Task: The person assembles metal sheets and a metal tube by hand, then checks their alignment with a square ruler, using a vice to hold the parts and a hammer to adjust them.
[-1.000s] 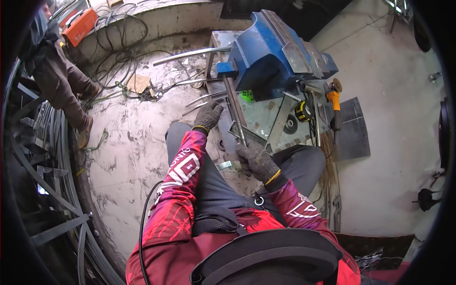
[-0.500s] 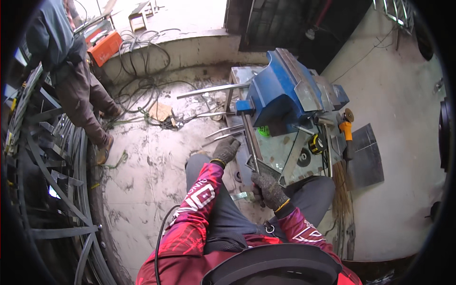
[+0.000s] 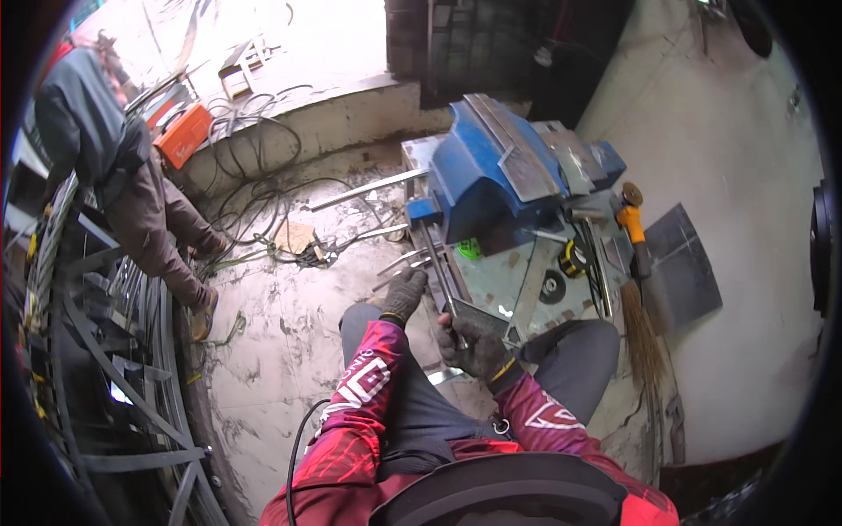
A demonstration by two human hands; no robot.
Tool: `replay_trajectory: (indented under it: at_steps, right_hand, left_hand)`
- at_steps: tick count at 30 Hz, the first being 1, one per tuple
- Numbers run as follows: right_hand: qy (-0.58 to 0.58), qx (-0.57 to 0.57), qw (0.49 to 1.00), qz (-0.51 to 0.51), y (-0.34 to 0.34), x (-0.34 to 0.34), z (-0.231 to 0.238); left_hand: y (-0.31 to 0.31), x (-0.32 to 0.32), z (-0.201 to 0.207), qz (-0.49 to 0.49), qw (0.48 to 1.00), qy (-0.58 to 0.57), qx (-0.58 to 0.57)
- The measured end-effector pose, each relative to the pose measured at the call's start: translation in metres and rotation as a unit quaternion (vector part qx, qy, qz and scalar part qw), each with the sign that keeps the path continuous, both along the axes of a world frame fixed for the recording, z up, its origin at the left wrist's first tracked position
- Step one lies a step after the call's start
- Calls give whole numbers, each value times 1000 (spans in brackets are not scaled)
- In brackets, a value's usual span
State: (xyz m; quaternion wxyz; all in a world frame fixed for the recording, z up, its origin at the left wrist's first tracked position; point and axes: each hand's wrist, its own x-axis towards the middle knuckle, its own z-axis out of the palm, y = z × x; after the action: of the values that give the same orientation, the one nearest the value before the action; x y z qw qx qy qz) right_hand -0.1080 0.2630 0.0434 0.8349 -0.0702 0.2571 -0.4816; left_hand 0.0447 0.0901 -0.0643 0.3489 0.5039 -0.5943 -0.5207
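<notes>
My right hand (image 3: 481,349), in a dark grey glove, closes round the near end of a slim metal rod (image 3: 445,276). This rod slants away to a small blue block (image 3: 424,210) at the left side of a big blue vise-like tool (image 3: 491,175) with grey steel plates on top. My left hand (image 3: 403,294), gloved alike, is beside my left knee at the near ends of some metal bars (image 3: 405,259). Its fingers are bent together; whatever they hold is hidden. Just beyond my right hand lies a dark framed metal piece (image 3: 488,322).
On the low bench are a yellow-black tape measure (image 3: 573,259), a black disc (image 3: 552,287) and a green roll (image 3: 469,249). To the right lie an angle grinder (image 3: 632,230), a broom (image 3: 645,337) and a dark sheet (image 3: 682,272). A person (image 3: 132,184) stands far left near an orange box (image 3: 182,134) and cables.
The view has shifted, so the bench appears further left. My right hand has come up onto the rod with its fingers round it. My left hand has drawn back slightly.
</notes>
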Motion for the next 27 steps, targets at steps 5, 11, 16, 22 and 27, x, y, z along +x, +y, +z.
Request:
replay_trajectory:
  at_steps: [5, 11, 16, 22, 27]
  right_hand:
    - [-153, -49, 987, 1, -5, 7, -21]
    - [-202, 3, 979, -9, 3, 11, -24]
    - [-217, -26, 976, 4, 0, 6, -37]
    - [-165, -35, 986, -5, 6, 8, -38]
    - [-150, -20, 988, -9, 0, 8, -32]
  left_hand:
    - [5, 10, -1, 30, 998, -24, -46]
    - [13, 12, 5, 23, 990, -126, -55]
    - [17, 8, 6, 2, 986, -151, -72]
    - [17, 11, -9, -35, 979, -189, -70]
    - [16, 15, -17, -7, 983, -162, -85]
